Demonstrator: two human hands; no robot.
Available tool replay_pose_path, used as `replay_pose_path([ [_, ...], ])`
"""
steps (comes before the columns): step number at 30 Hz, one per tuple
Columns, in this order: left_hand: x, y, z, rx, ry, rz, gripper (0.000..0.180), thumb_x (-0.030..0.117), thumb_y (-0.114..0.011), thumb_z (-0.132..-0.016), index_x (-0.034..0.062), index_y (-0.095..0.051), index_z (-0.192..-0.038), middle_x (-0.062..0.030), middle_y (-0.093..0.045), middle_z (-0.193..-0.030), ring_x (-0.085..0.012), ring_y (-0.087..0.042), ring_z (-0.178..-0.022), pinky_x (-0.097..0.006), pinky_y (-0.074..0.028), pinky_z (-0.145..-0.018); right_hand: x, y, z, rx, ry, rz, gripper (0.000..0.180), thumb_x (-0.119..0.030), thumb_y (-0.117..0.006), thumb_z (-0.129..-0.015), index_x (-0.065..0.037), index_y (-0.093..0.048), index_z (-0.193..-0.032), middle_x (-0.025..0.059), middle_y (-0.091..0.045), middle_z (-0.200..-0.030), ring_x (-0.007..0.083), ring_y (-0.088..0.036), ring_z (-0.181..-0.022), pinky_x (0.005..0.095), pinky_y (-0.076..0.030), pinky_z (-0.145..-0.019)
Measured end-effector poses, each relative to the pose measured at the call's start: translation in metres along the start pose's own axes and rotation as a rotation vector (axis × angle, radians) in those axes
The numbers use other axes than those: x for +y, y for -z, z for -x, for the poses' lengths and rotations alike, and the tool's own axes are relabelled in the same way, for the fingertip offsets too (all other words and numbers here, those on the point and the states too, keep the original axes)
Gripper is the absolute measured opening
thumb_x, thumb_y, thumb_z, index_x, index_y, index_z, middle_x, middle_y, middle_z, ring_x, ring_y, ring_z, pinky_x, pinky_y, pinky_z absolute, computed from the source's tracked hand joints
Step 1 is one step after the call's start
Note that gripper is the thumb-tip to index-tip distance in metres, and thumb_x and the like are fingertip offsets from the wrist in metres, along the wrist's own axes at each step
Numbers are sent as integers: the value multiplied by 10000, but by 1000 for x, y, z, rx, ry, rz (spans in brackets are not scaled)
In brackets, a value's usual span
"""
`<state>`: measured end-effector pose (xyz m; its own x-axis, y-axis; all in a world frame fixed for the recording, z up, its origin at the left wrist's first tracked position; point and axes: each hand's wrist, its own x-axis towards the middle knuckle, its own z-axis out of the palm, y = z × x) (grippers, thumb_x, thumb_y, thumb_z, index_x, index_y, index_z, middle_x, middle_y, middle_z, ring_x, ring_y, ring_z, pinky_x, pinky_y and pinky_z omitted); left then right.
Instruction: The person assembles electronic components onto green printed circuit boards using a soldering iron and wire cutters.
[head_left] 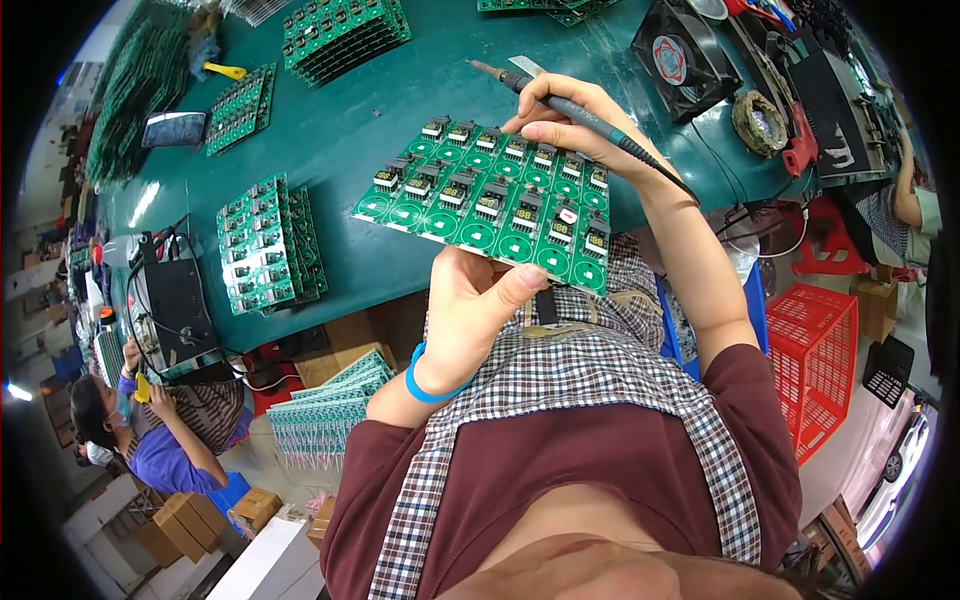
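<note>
A green circuit board panel (470,215), set with rows of small display parts, is held tilted above the table's near edge. My left hand (470,300) grips its near edge, thumb on top and the other fingers hidden beneath. In my right hand (575,120) lies a soldering iron (590,118) with a dark grip, its tip pointing to the far left, away from the board. The fingertips of that hand also come close to the board's far edge; I cannot tell whether they touch it. A small white sticker sits on the board near its right side.
A stack of similar boards (265,245) stands left on the green table (370,110); another stack (345,35) is farther back. A black fan (680,60) and a coil-like ring (758,125) are at right. A red crate (812,370) stands beside me. Another person (160,430) works at left.
</note>
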<state>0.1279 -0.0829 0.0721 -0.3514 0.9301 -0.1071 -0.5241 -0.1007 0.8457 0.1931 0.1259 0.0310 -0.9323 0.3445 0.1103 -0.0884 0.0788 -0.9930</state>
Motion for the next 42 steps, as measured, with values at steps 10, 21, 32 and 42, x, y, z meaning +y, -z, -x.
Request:
replay_pose_path([
  [10, 1, 1, -1, 17, 33, -32, 503, 187, -691, -751, -56, -430, -1106, -110, -561, -1003, -163, -549, -900, -301, -447, -804, 8, -4, 0, -33, 4, 22, 154, -141, -605, -812, -58, -515, -905, 93, -624, -903, 117, -564, -857, 232, -439, -724],
  [21, 0, 2, -3, 34, 20, -36, 470, 204, -674, -764, -45, -438, -1085, -107, -570, -969, -154, -563, -849, -284, -468, -753, 10, -5, 0, -29, -25, 14, 169, -157, -614, -804, -46, -525, -895, 98, -630, -889, 128, -574, -859, 248, -450, -733],
  [32, 1, 13, -9, 65, 71, 66, 351, 59, -567, -803, -40, -433, -1112, -129, -567, -1016, -180, -576, -860, -289, -486, -703, -25, 8, -1, 344, 217, 220, 257, -86, -684, -731, -46, -537, -938, 56, -640, -869, 46, -557, -714, 164, -439, -616],
  [42, -5, 50, -26, 47, -818, -1128, 222, 45, -638, -703, 7, -592, -916, -125, -640, -848, -220, -637, -722, -277, -498, -604, -45, -8, 28, 398, 577, 154, 580, 41, -694, -656, -15, -389, -1147, 108, -598, -814, 186, -604, -754, 283, -500, -699],
])
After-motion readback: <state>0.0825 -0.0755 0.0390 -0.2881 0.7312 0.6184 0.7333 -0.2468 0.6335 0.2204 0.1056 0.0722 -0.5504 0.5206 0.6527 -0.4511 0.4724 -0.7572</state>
